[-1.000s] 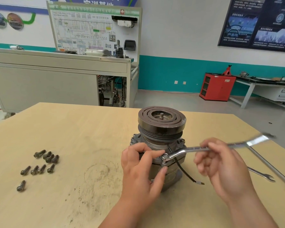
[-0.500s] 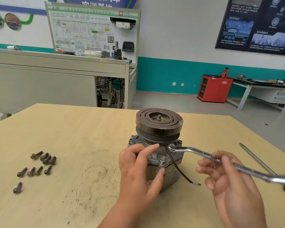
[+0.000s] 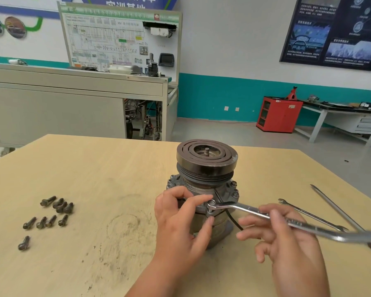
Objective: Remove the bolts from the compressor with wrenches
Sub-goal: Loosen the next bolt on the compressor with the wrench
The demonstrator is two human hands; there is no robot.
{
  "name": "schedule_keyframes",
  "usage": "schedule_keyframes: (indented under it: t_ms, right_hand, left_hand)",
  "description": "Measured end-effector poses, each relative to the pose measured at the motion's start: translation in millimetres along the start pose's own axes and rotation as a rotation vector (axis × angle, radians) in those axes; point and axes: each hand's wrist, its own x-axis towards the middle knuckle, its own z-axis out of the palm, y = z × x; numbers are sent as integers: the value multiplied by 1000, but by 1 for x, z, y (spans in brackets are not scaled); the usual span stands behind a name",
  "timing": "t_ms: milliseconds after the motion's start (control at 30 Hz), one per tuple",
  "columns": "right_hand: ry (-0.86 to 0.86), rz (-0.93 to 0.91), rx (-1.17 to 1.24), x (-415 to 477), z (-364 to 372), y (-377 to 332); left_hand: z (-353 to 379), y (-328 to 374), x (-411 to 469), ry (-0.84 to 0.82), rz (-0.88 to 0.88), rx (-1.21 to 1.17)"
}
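Compressor [image 3: 206, 168] stands upright on the table [image 3: 94, 168], the left hand [image 3: 180, 224] gripping its body. Right hand [image 3: 287, 239] pinches the wrench [image 3: 255, 212], whose ring sits on a flange bolt [image 3: 211, 205]. Loose bolts [image 3: 51, 215] lie well left.

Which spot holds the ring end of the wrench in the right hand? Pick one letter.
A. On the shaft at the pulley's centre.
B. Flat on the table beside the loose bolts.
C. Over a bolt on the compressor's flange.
C: the combination wrench held by the right hand has its ring end seated over a bolt on the flange of the compressor.
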Motion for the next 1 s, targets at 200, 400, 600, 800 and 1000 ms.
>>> schedule_keyframes:
  t_ms: [200, 400, 600, 800, 1000]
  right_hand:
    - [-191, 360, 20, 78, -2, 1]
    - [-401, 391, 314, 82, -16, 0]
    - [-125, 198, 305, 44, -81, 12]
    - [-226, -14, -701, 51, -117, 28]
    - [-362, 291, -989, 76, -103, 54]
  left_hand:
    - [2, -1, -1, 13, 6, -56]
    - [3, -5, -2, 20, 44, -69]
    - [-2, 10, 1, 152, 168, -127]
    - [32, 64, -39, -351, 536, -28]
    - [80, 91, -73, -809, 94, 341]
